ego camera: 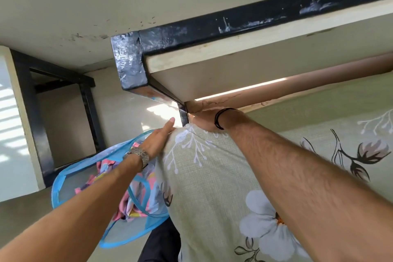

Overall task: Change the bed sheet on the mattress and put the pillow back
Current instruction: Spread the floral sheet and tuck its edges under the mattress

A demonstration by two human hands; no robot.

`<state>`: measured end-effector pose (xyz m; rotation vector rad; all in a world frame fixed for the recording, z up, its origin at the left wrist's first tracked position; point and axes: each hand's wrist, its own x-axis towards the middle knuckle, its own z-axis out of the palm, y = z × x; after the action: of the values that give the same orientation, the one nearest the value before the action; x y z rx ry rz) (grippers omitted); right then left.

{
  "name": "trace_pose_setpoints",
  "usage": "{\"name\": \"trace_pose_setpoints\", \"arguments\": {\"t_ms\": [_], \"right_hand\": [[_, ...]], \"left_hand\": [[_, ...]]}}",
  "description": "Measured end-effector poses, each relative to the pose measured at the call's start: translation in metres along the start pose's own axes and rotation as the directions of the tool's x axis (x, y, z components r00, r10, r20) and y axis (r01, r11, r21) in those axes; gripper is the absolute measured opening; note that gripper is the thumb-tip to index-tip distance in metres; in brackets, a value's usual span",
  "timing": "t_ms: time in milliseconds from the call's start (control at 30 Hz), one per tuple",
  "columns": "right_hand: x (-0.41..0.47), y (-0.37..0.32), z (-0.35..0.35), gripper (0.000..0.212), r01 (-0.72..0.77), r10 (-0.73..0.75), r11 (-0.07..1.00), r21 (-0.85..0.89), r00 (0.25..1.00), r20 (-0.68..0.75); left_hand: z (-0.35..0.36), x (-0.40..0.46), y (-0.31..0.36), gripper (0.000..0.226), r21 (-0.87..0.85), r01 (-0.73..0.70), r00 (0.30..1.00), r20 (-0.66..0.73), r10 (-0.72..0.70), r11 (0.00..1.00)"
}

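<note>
A pale green bed sheet [212, 176] with white and grey flowers covers the mattress corner in front of me. A tan bare strip of mattress [297, 85] shows along the far edge. My left hand [158, 140], watch on its wrist, lies flat with fingers stretched against the left side of the sheeted corner. My right hand [204, 120], a black band on its wrist, reaches over the corner's far end beside the black frame post; its fingers are hidden behind the corner. No pillow is in view.
A black metal bed frame [131, 61] with a pale board [234, 74] hangs just above the corner. A blue mesh basket [63, 178] holding a colourful crumpled cloth [106, 168] stands on the floor at left. Another black frame [27, 102] stands by the wall.
</note>
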<state>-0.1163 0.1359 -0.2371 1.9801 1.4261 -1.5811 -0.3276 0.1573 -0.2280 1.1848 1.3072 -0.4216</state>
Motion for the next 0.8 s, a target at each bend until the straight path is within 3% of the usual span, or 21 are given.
{"name": "trace_pose_setpoints", "arguments": {"t_ms": [67, 133, 233, 300, 433, 467, 567, 700, 733, 800], "right_hand": [[0.004, -0.001, -0.003, 0.032, 0.016, -0.016, 1.0, 0.006, 1.0, -0.01], [0.007, -0.004, -0.006, 0.021, 0.022, -0.023, 0.998, 0.059, 1.0, 0.011], [0.014, -0.005, -0.01, 0.02, 0.013, -0.022, 0.996, 0.092, 0.995, 0.1], [0.012, -0.01, -0.012, 0.028, 0.053, -0.055, 0.998, 0.017, 0.995, 0.088], [0.008, -0.009, -0.011, 0.015, -0.003, -0.004, 0.997, 0.072, 0.995, 0.096], [0.008, -0.006, -0.012, 0.022, -0.022, 0.016, 0.996, 0.086, 0.998, 0.067], [-0.002, -0.003, -0.026, 0.062, -0.095, 0.092, 0.994, 0.055, 0.995, 0.047], [-0.019, -0.002, -0.036, 0.117, -0.171, 0.171, 0.981, -0.091, 0.985, -0.006], [-0.026, 0.001, -0.034, 0.117, -0.175, 0.173, 0.975, -0.135, 0.985, -0.025], [-0.043, 0.011, -0.025, 0.088, -0.171, 0.146, 0.974, -0.145, 0.975, -0.169]], "left_hand": [[-0.004, 0.001, -0.017, 0.078, -0.135, 0.151, 0.987, 0.065, -0.144, 0.979], [0.0, -0.005, -0.034, 0.073, -0.357, 0.242, 0.968, 0.153, -0.199, 0.902], [0.009, -0.012, -0.043, 0.054, -0.537, 0.212, 0.972, 0.199, -0.122, 0.817], [0.012, -0.012, -0.045, 0.055, -0.568, 0.187, 0.98, 0.167, -0.11, 0.801], [0.008, -0.013, -0.047, 0.068, -0.554, 0.174, 0.978, 0.19, -0.08, 0.814], [0.009, -0.017, -0.047, 0.07, -0.559, 0.161, 0.974, 0.221, -0.041, 0.813], [0.017, -0.029, -0.057, 0.084, -0.451, 0.169, 0.956, 0.292, -0.034, 0.876], [0.034, -0.042, -0.046, 0.08, -0.153, -0.007, 0.954, 0.294, 0.052, 0.988], [0.035, -0.043, -0.042, 0.075, -0.13, -0.035, 0.96, 0.271, 0.069, 0.991], [0.034, -0.045, -0.035, 0.068, -0.103, -0.043, 0.964, 0.258, 0.069, 0.994]]}}
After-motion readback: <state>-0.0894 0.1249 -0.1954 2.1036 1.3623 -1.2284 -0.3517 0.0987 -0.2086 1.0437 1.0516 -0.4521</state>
